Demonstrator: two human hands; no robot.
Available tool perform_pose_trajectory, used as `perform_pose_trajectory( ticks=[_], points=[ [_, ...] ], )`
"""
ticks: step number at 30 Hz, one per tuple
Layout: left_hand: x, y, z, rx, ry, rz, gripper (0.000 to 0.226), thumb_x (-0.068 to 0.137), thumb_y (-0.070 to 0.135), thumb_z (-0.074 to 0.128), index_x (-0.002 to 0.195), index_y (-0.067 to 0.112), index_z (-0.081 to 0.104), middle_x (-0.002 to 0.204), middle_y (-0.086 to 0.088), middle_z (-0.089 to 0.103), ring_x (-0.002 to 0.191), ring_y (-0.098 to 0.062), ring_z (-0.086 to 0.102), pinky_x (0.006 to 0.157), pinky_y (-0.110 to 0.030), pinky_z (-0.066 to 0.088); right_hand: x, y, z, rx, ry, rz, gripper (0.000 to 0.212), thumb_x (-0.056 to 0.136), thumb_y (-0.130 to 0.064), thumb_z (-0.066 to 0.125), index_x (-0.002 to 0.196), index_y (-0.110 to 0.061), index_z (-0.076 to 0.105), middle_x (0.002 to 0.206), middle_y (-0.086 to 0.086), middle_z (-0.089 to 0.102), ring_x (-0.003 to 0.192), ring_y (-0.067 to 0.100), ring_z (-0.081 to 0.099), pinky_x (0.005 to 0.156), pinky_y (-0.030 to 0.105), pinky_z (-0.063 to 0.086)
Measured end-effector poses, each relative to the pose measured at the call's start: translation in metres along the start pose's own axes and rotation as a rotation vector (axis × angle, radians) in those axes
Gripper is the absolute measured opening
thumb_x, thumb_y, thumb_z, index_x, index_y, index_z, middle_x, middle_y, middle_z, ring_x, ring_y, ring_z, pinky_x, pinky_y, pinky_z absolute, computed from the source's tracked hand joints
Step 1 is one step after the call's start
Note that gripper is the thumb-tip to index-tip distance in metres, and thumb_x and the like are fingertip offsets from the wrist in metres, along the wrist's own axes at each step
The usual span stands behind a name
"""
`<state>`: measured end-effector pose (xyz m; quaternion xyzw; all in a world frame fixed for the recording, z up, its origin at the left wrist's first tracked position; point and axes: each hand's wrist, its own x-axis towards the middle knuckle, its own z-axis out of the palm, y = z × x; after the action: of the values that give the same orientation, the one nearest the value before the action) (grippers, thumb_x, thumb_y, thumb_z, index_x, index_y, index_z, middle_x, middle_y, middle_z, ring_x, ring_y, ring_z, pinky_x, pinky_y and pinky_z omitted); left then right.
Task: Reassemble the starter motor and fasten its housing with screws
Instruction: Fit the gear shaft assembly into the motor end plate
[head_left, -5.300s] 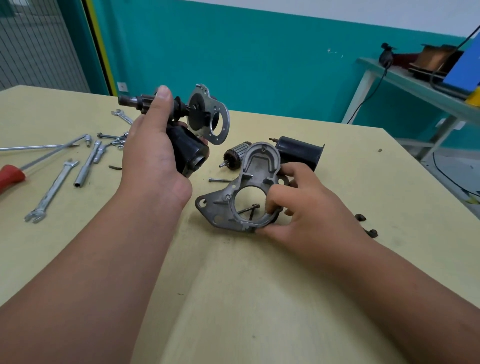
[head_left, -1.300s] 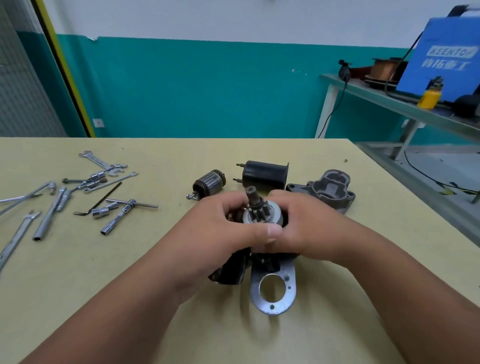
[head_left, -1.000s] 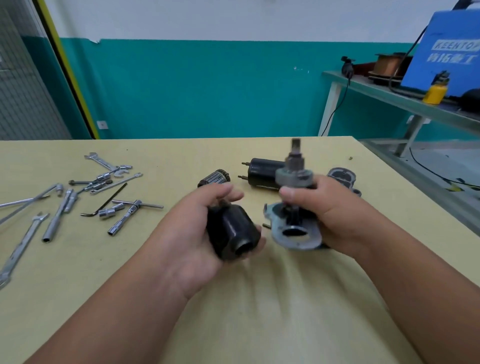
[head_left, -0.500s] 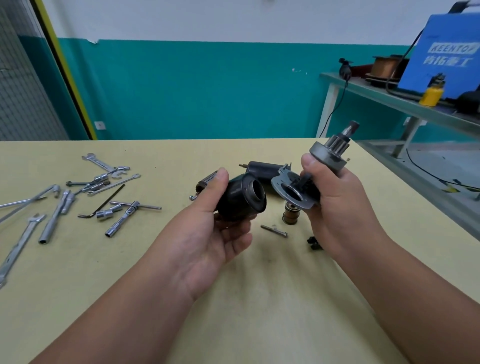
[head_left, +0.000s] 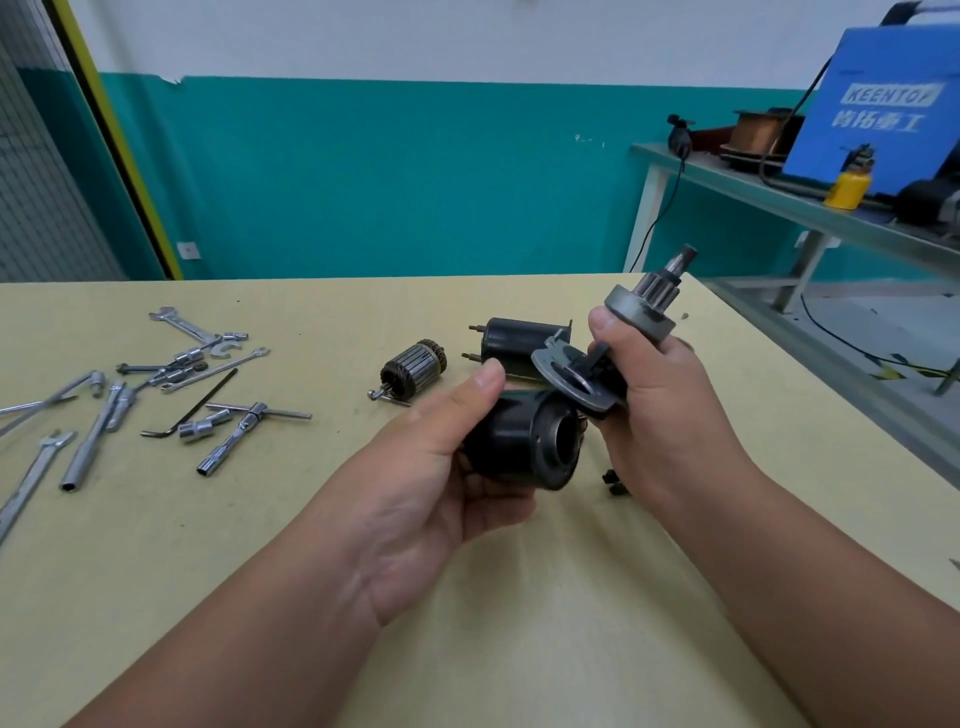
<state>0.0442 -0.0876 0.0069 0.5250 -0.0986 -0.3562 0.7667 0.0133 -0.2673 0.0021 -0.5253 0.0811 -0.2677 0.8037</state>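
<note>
Holding black housing (head_left: 524, 447) in left hand (head_left: 441, 499), pinion assembly (head_left: 618, 343) in right hand (head_left: 660, 400), I judge reassembly early; armature (head_left: 413, 370) lies unfitted.

Your left forearm enters from the lower left of the frame and runs up toward centre. Your left hand (head_left: 431, 499) sits at mid-frame, palm turned up and partly toward you, fingers curled under the black cylindrical housing (head_left: 524, 447), thumb pressed on its top edge. Your right forearm comes in from the lower right, angled up and left. Your right hand (head_left: 660, 410) is right of centre, slightly higher than the left, back of hand facing right, closed around the pinion shaft assembly (head_left: 623, 338), thumb up against its grey drum. Both wrists straight, hands nearly touching.
</note>
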Motion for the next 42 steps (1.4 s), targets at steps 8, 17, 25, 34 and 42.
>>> perform_pose_trajectory(
  ticks=[8, 17, 25, 34, 42],
  points=[
    [0.001, 0.004, -0.001, -0.177, 0.097, -0.134, 0.053, 0.076, 0.055, 0.078, 0.090, 0.004, 0.085, 0.086, -0.026, 0.075, 0.054, -0.026, 0.072, 0.046, -0.033, 0.062, -0.001, 0.002, 0.001, -0.025, 0.018, 0.049, 0.033, 0.097, -0.026, 0.073, 0.065, -0.033, 0.073, 0.069, -0.006, 0.068, 0.068, 0.017, 0.069, 0.064, 0.037, 0.044],
    [-0.002, 0.006, 0.003, -0.181, 0.016, -0.162, 0.061, 0.070, 0.052, 0.080, 0.105, 0.003, 0.081, 0.089, -0.025, 0.075, 0.061, -0.030, 0.076, 0.048, -0.035, 0.063, 0.004, 0.002, -0.003, -0.034, 0.112, 0.052, 0.013, 0.098, -0.027, 0.071, 0.089, -0.024, 0.062, 0.066, -0.008, 0.067, 0.061, 0.012, 0.067, 0.064, 0.037, 0.044],
    [-0.004, 0.008, -0.001, -0.253, 0.012, -0.141, 0.051, 0.073, 0.040, 0.079, 0.107, 0.002, 0.075, 0.086, -0.024, 0.073, 0.065, -0.037, 0.076, 0.052, -0.041, 0.065, 0.005, 0.004, -0.006, -0.039, 0.130, 0.064, 0.010, 0.097, -0.027, 0.073, 0.096, -0.023, 0.064, 0.069, -0.009, 0.071, 0.065, 0.010, 0.072, 0.050, 0.025, 0.051],
    [-0.004, 0.002, -0.002, -0.057, -0.036, 0.116, 0.043, 0.066, 0.007, 0.087, 0.106, 0.008, 0.069, 0.077, -0.008, 0.074, 0.074, -0.033, 0.074, 0.068, -0.039, 0.065, 0.004, 0.003, -0.005, -0.035, 0.097, 0.029, 0.011, 0.098, -0.027, 0.071, 0.101, -0.019, 0.064, 0.071, -0.007, 0.072, 0.075, 0.015, 0.074, 0.074, 0.037, 0.056],
    [-0.007, -0.006, 0.001, 0.751, 0.140, 0.563, 0.060, 0.071, 0.042, 0.082, 0.122, 0.048, 0.050, 0.118, 0.025, 0.067, 0.110, 0.006, 0.066, 0.097, -0.020, 0.053, -0.004, 0.001, 0.003, -0.030, 0.024, 0.012, 0.010, 0.095, -0.028, 0.073, 0.085, -0.026, 0.074, 0.078, -0.003, 0.073, 0.078, 0.016, 0.074, 0.086, 0.046, 0.053]
  ],
)
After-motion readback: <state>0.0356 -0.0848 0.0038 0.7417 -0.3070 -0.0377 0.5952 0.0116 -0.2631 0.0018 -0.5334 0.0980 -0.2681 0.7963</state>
